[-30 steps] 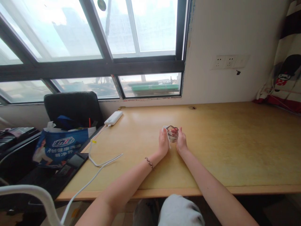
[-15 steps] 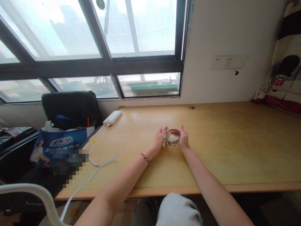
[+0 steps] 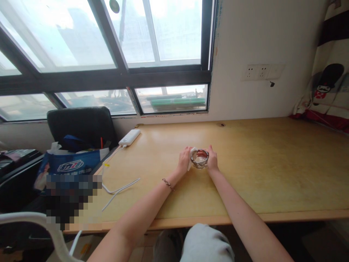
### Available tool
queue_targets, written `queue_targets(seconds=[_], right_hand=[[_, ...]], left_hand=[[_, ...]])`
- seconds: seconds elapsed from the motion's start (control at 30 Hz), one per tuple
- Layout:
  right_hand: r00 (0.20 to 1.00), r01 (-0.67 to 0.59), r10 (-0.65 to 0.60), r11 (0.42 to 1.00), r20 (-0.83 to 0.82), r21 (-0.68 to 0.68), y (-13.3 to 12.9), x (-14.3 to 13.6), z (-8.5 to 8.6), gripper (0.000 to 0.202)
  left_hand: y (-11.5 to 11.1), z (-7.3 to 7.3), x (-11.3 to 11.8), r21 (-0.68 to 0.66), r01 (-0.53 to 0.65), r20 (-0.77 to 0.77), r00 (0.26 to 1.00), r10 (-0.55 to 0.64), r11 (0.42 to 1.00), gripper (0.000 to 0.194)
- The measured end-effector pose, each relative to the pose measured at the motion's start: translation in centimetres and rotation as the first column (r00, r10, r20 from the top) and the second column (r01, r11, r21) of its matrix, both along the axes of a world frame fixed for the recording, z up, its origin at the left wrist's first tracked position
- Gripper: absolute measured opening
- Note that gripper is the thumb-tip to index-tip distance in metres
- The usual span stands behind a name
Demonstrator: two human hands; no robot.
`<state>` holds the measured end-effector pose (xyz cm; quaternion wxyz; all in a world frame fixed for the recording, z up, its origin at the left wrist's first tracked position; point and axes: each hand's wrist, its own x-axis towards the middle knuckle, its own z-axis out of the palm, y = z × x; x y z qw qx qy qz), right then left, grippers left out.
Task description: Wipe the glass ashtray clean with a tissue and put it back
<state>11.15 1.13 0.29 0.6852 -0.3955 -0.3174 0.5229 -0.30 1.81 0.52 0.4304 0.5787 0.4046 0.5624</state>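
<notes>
A round clear glass vessel [image 3: 200,163] with a thick, patterned rim is held over the desk, its open mouth facing me. My right hand [image 3: 212,159] grips its right side, thumb up and fingers curled around behind. On the other side, my left hand [image 3: 184,160] is closed on a white tissue [image 3: 189,164] and presses it to the vessel's left wall. Some fingers show through the glass. Whether the vessel's base touches the desk, I cannot tell.
The wooden desk [image 3: 259,174] stands against the wall below a window. At its left edge lies a white power bank [image 3: 130,137] with a white cable [image 3: 122,187]. A black chair [image 3: 81,125] holding a blue bag [image 3: 73,163] is to the left. A patterned curtain [image 3: 327,94] hangs at right.
The tissue has shifted up along the glass's left side, and my left fingers have moved slightly with it. My right hand keeps its grip. The view has moved a little.
</notes>
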Motion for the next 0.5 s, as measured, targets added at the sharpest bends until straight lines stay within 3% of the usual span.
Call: queue_targets(seconds=[0.1,0.27,0.5], right_hand=[[0.998,0.038,-0.037,0.999,0.055,-0.01,0.08,0.13,-0.21,0.052],[0.934,0.123,-0.135,0.991,0.331,0.058,-0.16,0.11,-0.4,0.054],[0.913,0.189,-0.186,0.982,0.364,0.026,-0.21,0.06,-0.43,0.057]], left_hand=[[0.03,0.25,-0.12,-0.002,0.036,-0.047,0.998,-0.036,0.999,0.032],[-0.24,0.63,-0.14,-0.089,0.076,-0.061,0.995,-0.082,0.993,0.028],[-0.43,0.92,0.09,0.065,-0.005,-0.16,0.987,0.015,0.998,0.026]])
